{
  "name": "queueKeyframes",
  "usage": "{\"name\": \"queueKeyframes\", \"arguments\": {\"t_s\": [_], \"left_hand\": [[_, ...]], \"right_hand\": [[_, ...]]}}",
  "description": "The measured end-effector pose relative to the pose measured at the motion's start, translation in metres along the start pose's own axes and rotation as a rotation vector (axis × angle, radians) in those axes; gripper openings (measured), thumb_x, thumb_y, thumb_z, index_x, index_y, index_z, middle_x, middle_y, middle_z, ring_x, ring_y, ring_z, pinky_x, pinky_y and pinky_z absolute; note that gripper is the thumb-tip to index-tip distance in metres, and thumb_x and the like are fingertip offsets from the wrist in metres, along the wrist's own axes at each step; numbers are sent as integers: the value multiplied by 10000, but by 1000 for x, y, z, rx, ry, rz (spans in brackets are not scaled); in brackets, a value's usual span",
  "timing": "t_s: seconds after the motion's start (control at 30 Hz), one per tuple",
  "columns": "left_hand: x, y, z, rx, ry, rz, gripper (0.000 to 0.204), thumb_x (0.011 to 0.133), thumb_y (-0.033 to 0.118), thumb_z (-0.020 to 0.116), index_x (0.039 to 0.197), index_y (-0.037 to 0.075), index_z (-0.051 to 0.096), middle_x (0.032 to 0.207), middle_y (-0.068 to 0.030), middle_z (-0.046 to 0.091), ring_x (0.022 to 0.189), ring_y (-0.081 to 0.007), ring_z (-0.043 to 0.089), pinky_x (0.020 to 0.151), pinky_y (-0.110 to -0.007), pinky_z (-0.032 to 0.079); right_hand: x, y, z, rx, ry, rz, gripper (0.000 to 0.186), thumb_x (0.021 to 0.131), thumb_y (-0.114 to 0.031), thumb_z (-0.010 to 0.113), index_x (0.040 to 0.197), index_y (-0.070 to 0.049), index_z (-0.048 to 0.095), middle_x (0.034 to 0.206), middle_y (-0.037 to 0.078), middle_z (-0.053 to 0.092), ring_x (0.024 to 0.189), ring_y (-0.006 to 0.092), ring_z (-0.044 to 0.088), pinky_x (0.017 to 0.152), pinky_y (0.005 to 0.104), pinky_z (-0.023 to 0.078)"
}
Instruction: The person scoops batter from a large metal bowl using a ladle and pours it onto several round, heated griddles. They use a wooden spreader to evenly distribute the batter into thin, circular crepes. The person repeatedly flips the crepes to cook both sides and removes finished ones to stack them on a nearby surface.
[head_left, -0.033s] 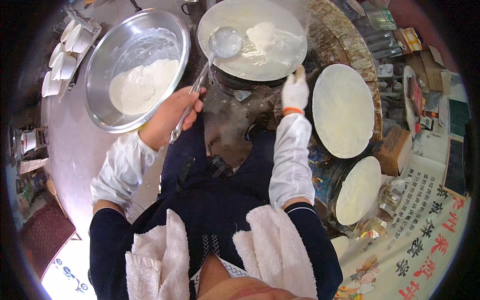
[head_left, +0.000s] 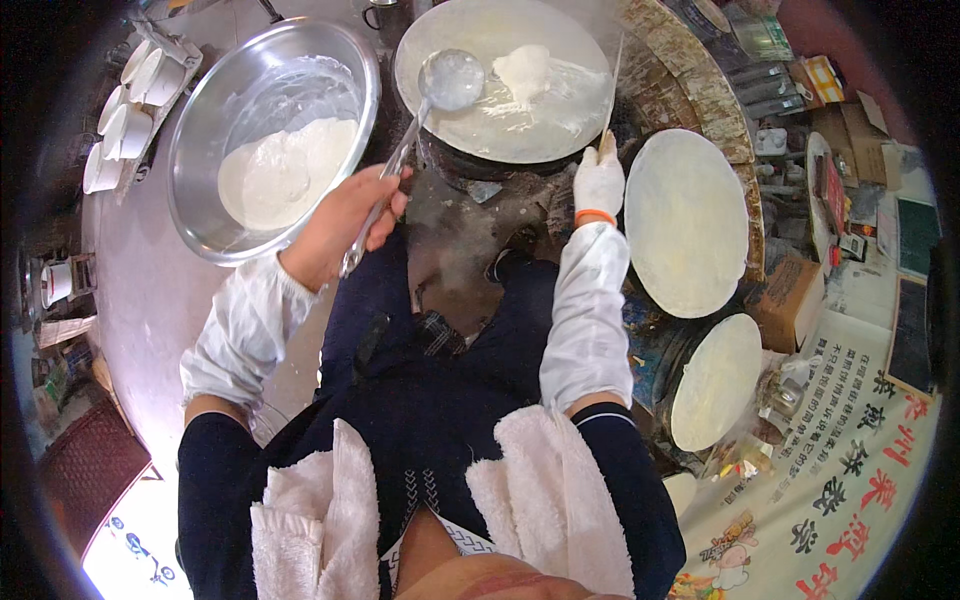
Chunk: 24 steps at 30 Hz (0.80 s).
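The metal basin (head_left: 215,120) and the ladle (head_left: 452,82) were shiny silver, the mixture (head_left: 290,170) creamy white, the large round griddle (head_left: 565,125) pale greyish cream, and the thin stick (head_left: 615,80) light tan. The glove (head_left: 599,183) was white with an orange band (head_left: 596,214) at its wrist, and the towel (head_left: 316,490) and sleeve covers (head_left: 588,310) were white too, against a dark navy shirt (head_left: 340,410). The collar (head_left: 468,540) carried a dark zigzag pattern on white, the carton (head_left: 785,305) was brown, and the pale banner (head_left: 850,460) bore red and black lettering.
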<state>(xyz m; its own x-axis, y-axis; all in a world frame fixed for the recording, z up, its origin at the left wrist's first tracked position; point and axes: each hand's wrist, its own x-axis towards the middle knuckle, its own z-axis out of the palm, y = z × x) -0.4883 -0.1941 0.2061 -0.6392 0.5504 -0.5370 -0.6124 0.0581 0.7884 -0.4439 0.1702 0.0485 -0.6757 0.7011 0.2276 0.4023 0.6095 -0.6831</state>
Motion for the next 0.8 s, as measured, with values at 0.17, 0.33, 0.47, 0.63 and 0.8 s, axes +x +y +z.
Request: {"name": "queueKeyframes", "arguments": {"t_s": [0.17, 0.33, 0.47, 0.63, 0.8], "left_hand": [[55, 26, -6, 41, 18, 43, 319, 1036, 189, 455, 1267, -17, 532, 819, -17, 558, 513, -69, 459, 446, -217, 384], [106, 38, -12, 128, 42, 98, 264, 1028, 225, 500, 1164, 6, 557, 819, -17, 558, 520, -74, 454, 451, -225, 371], [123, 40, 2, 127, 47, 133, 257, 1012, 292, 546, 915, 54, 552, 696, -9, 527, 510, -88, 442, 456, -235, 360], [108, 19, 8, 188, 4, 104, 290, 1015, 307, 535, 846, 72, 530, 616, -7, 493, 496, -104, 452, 447, -240, 359], [77, -38, 26, 66, 76, 81, 239, 1038, 267, 473, 960, 53, 545, 727, -38, 568, 504, -118, 479, 439, -266, 391]], "right_hand": [[4, -10, -1, 77, -378, -155, 459, 948, -305, 581, 1389, -176, 561, 1153, 228, 675, 1059, 402, 643, 914, 440, 502], [5, -10, 1, 196, -378, -34, 428, 949, -217, 600, 1363, -110, 587, 1231, 197, 667, 1151, 323, 641, 978, 361, 478], [-34, -33, -24, 257, -588, 33, 430, 948, -214, 586, 1356, -77, 591, 1257, 197, 663, 1172, 292, 637, 1000, 335, 460], [-75, -16, -33, 289, -272, 99, 467, 965, -214, 549, 1416, -93, 543, 1348, 203, 607, 1141, 279, 648, 987, 333, 469], [-137, -86, -4, 618, -435, 387, 466, 953, -130, 581, 1415, -81, 545, 829, 32, 649, 607, 75, 537, 532, 233, 458]]}}
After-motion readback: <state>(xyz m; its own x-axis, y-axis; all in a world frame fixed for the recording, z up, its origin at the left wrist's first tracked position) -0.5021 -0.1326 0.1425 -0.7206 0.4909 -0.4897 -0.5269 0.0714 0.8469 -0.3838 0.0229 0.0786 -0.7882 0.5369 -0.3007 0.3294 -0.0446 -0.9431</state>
